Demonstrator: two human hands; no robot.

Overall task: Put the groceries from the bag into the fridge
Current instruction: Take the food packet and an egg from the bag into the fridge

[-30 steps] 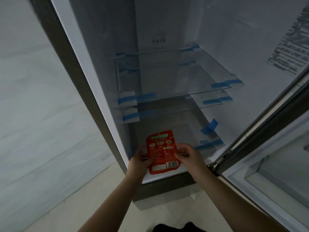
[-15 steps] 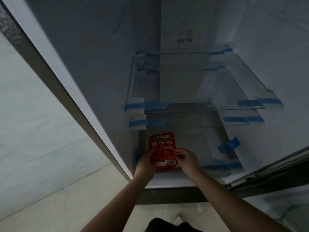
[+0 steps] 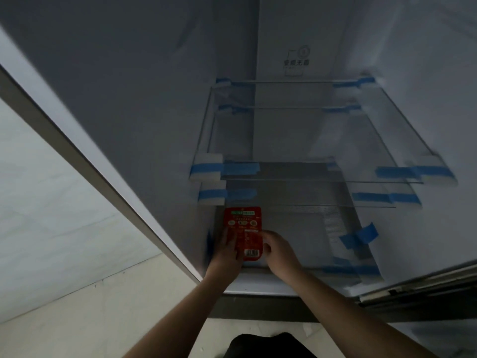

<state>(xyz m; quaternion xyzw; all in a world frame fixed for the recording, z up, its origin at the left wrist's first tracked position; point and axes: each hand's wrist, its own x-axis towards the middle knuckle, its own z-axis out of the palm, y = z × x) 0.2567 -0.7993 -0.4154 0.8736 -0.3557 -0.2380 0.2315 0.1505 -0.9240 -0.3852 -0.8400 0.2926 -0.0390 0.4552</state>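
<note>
Flat red rectangular plastic food packet (image 3: 242, 232): green banner at top, barcode at lower end, printed face up. Lies lengthwise at front-left corner of open white fridge's (image 3: 129, 104) bottom compartment, beneath glass shelves.

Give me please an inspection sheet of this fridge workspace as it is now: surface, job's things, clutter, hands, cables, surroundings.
Surface: the lowest level of the fridge is a ribbed clear panel; two glass shelves above it carry nothing.
Job's things: one red packet is held low at the left of the bottom level; whether it rests on the panel cannot be told. The bag is not in view.
Clutter: blue tape strips and white foam blocks sit on the shelf corners.
Hands: left hand holds the packet's left edge; right hand holds its right edge.
Cables: nothing seen.
Surroundings: pale wall to the left, light floor below, a dark object at the bottom edge.
</note>
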